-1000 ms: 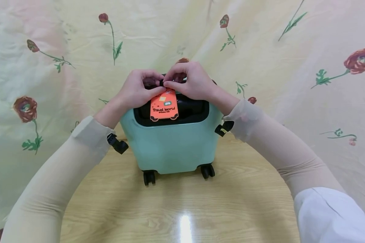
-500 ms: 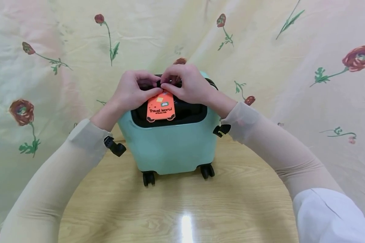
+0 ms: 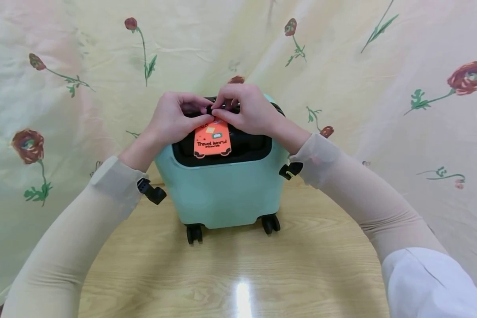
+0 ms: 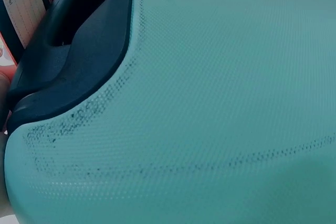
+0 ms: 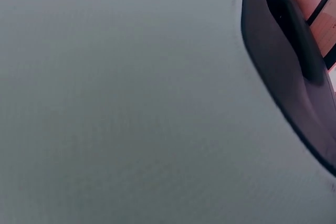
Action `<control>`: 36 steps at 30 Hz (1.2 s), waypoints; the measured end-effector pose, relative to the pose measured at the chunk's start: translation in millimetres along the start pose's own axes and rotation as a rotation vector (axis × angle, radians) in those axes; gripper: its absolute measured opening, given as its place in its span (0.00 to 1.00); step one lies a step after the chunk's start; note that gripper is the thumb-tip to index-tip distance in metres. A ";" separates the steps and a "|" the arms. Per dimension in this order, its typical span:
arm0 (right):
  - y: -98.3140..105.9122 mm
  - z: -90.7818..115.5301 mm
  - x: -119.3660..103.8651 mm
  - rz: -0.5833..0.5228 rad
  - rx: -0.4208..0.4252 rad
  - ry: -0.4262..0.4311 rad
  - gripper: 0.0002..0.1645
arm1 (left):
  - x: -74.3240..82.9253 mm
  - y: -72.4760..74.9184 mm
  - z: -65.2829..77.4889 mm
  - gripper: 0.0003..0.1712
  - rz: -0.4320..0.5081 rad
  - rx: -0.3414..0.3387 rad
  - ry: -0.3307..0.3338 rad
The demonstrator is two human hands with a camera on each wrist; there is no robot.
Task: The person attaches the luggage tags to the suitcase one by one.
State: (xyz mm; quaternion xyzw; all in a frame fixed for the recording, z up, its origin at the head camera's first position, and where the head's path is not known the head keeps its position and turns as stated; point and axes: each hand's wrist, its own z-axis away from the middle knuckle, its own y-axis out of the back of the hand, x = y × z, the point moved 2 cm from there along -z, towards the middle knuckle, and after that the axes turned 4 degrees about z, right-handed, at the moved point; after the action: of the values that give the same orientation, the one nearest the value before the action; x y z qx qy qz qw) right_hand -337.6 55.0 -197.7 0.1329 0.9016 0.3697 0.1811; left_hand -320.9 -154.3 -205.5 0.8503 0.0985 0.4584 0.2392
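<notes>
A mint-green suitcase [image 3: 226, 190] stands on its wheels, its black recessed handle panel [image 3: 246, 145] facing up and forward. An orange luggage tag [image 3: 212, 140] printed "Travel World" hangs over that panel. At the tag's top, a small black strap [image 3: 209, 110] is pinched by my left hand [image 3: 172, 115] from the left. My right hand [image 3: 248, 108] pinches at the same spot, fingertips meeting the left ones. Fingers partly hide the strap. The left wrist view catches the tag's lined back [image 4: 23, 9] beside the black carry handle [image 4: 39, 66]; the right wrist view shows the handle [image 5: 294, 30] too.
The suitcase stands on a wood-grain tabletop [image 3: 230, 265]. Behind it hangs a pale cloth [image 3: 103, 53] with printed red flowers. Black wheels [image 3: 270, 224] show under the suitcase, and a black camera mount [image 3: 152, 191] sits at the left wrist.
Hands, tag and suitcase top appear slightly farther left in the head view than a second ago, along with the backdrop. Both hands keep pinching at the tag's top.
</notes>
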 end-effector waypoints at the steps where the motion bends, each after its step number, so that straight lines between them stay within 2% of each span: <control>1: 0.3 0.2 -0.2 0.003 0.002 0.000 0.07 | 0.6 0.0 -0.2 0.16 -0.011 -0.003 0.000; 6: 0.4 1.0 -1.8 0.027 0.010 0.022 0.05 | 2.9 -0.1 -1.0 0.17 -0.041 -0.010 0.005; 12: -1.5 0.8 -3.3 0.070 0.017 0.075 0.05 | 3.3 0.2 -1.0 0.17 -0.031 0.000 0.013; 19: -3.7 0.0 -2.1 0.056 0.005 0.108 0.06 | 1.3 2.2 0.4 0.16 -0.039 0.004 0.018; 27: -2.6 3.0 -0.5 0.032 0.029 0.035 0.05 | 2.3 -1.1 -0.5 0.16 -0.041 -0.030 0.023; 36: 2.3 0.7 0.8 0.010 0.023 -0.025 0.07 | 1.4 -0.2 -0.1 0.16 -0.025 -0.018 0.019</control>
State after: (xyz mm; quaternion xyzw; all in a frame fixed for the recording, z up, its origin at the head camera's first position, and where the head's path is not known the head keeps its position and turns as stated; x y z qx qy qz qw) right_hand -337.8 57.3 -196.7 0.1441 0.9028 0.3584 0.1893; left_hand -320.2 -153.5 -204.5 0.8423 0.1072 0.4643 0.2518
